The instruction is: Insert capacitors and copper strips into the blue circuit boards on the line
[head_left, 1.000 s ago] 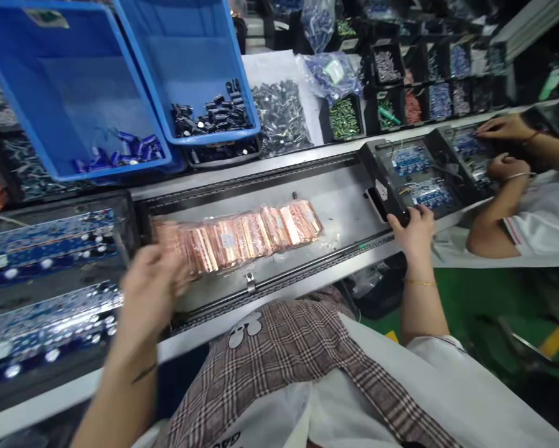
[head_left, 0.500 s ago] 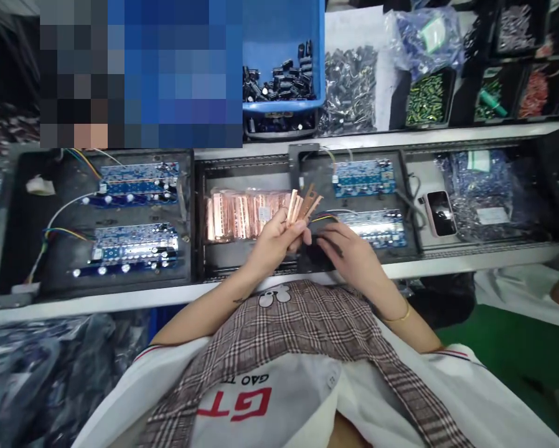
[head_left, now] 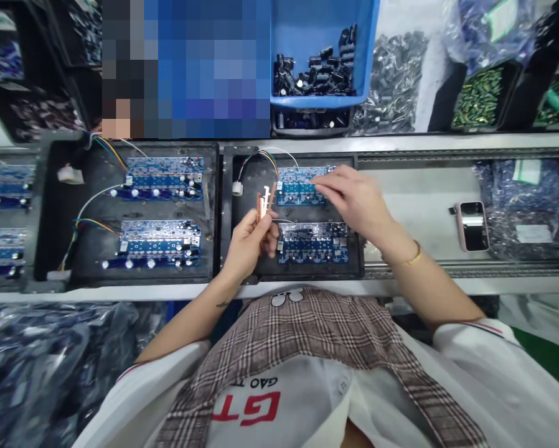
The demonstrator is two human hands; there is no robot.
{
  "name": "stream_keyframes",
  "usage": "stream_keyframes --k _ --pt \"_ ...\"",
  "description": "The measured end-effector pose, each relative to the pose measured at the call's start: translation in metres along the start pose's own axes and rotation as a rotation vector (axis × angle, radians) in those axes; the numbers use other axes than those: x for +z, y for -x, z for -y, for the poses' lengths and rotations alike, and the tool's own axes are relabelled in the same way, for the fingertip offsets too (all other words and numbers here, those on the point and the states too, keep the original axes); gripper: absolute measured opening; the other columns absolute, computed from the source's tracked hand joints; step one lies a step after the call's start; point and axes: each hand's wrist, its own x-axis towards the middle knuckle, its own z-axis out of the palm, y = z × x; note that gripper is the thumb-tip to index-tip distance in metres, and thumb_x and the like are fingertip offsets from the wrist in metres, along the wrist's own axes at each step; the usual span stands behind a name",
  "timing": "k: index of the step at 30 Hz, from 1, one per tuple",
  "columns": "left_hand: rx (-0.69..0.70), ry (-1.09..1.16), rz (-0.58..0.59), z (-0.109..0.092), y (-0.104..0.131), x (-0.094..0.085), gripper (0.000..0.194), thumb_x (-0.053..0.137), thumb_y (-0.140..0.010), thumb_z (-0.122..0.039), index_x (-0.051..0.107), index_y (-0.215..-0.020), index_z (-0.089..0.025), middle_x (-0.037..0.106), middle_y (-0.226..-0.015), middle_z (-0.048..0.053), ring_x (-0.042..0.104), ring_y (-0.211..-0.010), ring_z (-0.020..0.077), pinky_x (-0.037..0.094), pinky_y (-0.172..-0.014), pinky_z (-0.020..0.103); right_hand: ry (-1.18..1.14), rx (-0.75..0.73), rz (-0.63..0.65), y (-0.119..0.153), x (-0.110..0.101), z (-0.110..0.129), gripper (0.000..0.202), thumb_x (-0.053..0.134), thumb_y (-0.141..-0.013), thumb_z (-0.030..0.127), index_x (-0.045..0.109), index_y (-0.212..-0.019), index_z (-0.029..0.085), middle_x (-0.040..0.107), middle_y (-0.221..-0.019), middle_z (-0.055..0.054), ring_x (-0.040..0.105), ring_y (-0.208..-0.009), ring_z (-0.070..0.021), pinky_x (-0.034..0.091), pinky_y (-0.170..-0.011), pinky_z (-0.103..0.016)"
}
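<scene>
My left hand (head_left: 250,241) is closed around several flat copper strips (head_left: 264,202), which stick up above its fingers. It hovers over the left part of a black tray (head_left: 251,271). In that tray lie two blue circuit boards, an upper one (head_left: 291,194) and a lower one (head_left: 313,244). My right hand (head_left: 354,196) reaches over the right half of the upper board, thumb and fingertips pinched close above it. Whatever sits between those fingertips is too small to make out. Coloured wires (head_left: 269,160) run from the upper board to a white connector (head_left: 237,188).
Another black tray (head_left: 93,208) with two blue boards stands to the left. Behind the line is a blue bin (head_left: 324,102) of black capacitors. A phone (head_left: 474,226) and bagged parts (head_left: 522,211) lie to the right. Part of a person is blurred out at the back.
The tray by my hands has slid left against the other tray, and the bagged copper strips are out of sight. My right hand has moved from beside my left to the upper board.
</scene>
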Motion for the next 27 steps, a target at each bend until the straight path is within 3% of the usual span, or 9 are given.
stream_keyframes --k 2,4,9,16,19,21,23,25,27 --pt "0.002 0.015 -0.040 -0.004 -0.002 -0.005 0.032 0.067 -0.089 -0.044 0.059 -0.105 -0.018 0.047 -0.063 -0.006 0.036 -0.042 0.0028 0.023 -0.036 0.011 0.154 -0.075 0.117 -0.023 0.013 -0.015 0.025 0.048 -0.099 0.029 0.071 -0.109 0.023 0.063 -0.102 -0.008 0.061 -0.092 -0.0189 0.052 -0.084 -0.036" --pt "0.003 0.031 -0.067 -0.008 -0.004 -0.006 0.032 0.066 -0.089 -0.043 0.060 -0.108 -0.018 0.044 -0.061 -0.006 0.029 -0.042 0.0023 0.016 -0.037 0.012 0.251 -0.117 0.187 -0.040 0.029 -0.026 0.030 0.043 -0.100 0.023 0.071 -0.111 0.022 0.061 -0.104 -0.009 0.059 -0.091 -0.0189 0.051 -0.081 -0.034" --pt "-0.015 0.042 -0.082 -0.014 -0.011 -0.005 0.027 0.064 -0.089 -0.040 0.056 -0.104 -0.019 0.051 -0.062 -0.005 0.024 -0.042 0.0026 0.015 -0.038 0.013 0.423 -0.213 0.225 -0.050 0.054 -0.040 0.035 0.038 -0.100 0.015 0.071 -0.109 0.023 0.062 -0.095 -0.008 0.053 -0.092 -0.0221 0.047 -0.081 -0.038" --pt "-0.024 0.004 -0.094 -0.013 -0.017 -0.003 0.027 0.069 -0.085 -0.033 0.047 -0.088 -0.018 0.057 -0.062 -0.004 0.028 -0.040 0.0011 0.017 -0.037 0.013 0.356 -0.163 0.213 -0.047 0.047 -0.050 0.030 0.046 -0.099 0.017 0.075 -0.102 0.025 0.064 -0.094 -0.007 0.053 -0.094 -0.0232 0.045 -0.084 -0.043" --pt "-0.045 0.071 -0.114 -0.019 -0.012 0.003 0.030 0.070 -0.084 -0.034 0.046 -0.087 -0.018 0.057 -0.062 -0.004 0.029 -0.041 0.0007 0.018 -0.038 0.011 0.168 -0.097 0.192 -0.043 0.036 -0.032 0.019 0.058 -0.095 0.021 0.075 -0.101 0.025 0.065 -0.102 -0.007 0.055 -0.101 -0.0240 0.046 -0.092 -0.047" --pt "-0.093 0.165 -0.078 -0.025 -0.007 0.009 0.030 0.068 -0.085 -0.037 0.045 -0.085 -0.018 0.054 -0.060 -0.005 0.027 -0.041 0.0008 0.017 -0.038 0.010 -0.134 -0.047 0.198 -0.036 0.028 -0.011 0.019 0.066 -0.091 0.025 0.073 -0.109 0.027 0.065 -0.108 -0.005 0.058 -0.103 -0.0213 0.048 -0.094 -0.045" --pt "-0.168 0.240 0.029 -0.029 -0.002 0.017 0.030 0.066 -0.087 -0.040 0.048 -0.087 -0.017 0.052 -0.060 -0.004 0.028 -0.041 0.0013 0.016 -0.037 0.010 -0.480 -0.010 0.213 -0.029 0.022 0.012 0.019 0.070 -0.088 0.029 0.072 -0.107 0.027 0.067 -0.109 -0.003 0.061 -0.104 -0.0183 0.052 -0.093 -0.040" --pt "-0.207 0.258 0.112 -0.031 0.001 0.022 0.031 0.066 -0.087 -0.043 0.051 -0.093 -0.017 0.058 -0.068 -0.001 0.040 -0.045 0.0036 0.025 -0.036 0.010 -0.729 0.024 0.175 -0.023 0.018 0.029 0.010 0.068 -0.089 0.031 0.072 -0.096 0.025 0.069 -0.106 -0.002 0.064 -0.103 -0.0168 0.054 -0.092 -0.038" --pt "-0.163 0.237 0.080 -0.031 0.000 0.022 0.034 0.068 -0.085 -0.045 0.052 -0.096 -0.018 0.066 -0.089 0.005 0.059 -0.061 0.0096 0.042 -0.040 0.014 -0.794 0.073 0.080 -0.021 0.013 0.036 0.012 0.060 -0.095 0.032 0.069 -0.094 0.025 0.069 -0.100 -0.001 0.067 -0.095 -0.0152 0.055 -0.087 -0.037"
